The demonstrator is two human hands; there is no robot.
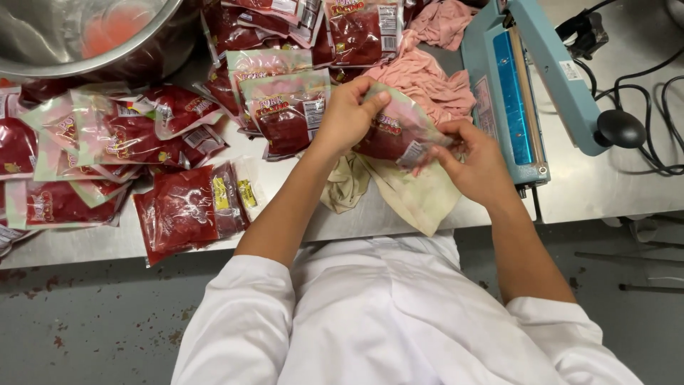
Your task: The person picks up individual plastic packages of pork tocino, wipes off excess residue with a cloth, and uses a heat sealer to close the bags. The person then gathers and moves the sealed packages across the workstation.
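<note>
Between both hands, above the edge of the steel table (570, 192), a clear pouch of red sauce (395, 132) is held tilted. The left hand (347, 114) pinches its upper corner with thumb and fingers closed on the film, and the right hand (476, 162) grips the lower end, fingers curled around it. Beneath lies a stained yellowish cloth (420, 203), with a pink cloth (434, 82) behind. Just right of them stands a blue heat sealer (513, 85), its cable (655, 114) trailing off. More filled pouches (178, 207) crowd the table to the left, near a steel bowl (92, 36). A slippery film could let the pouch slide from the pinch, and squeezing might push sauce toward the open seam, fouling it.
</note>
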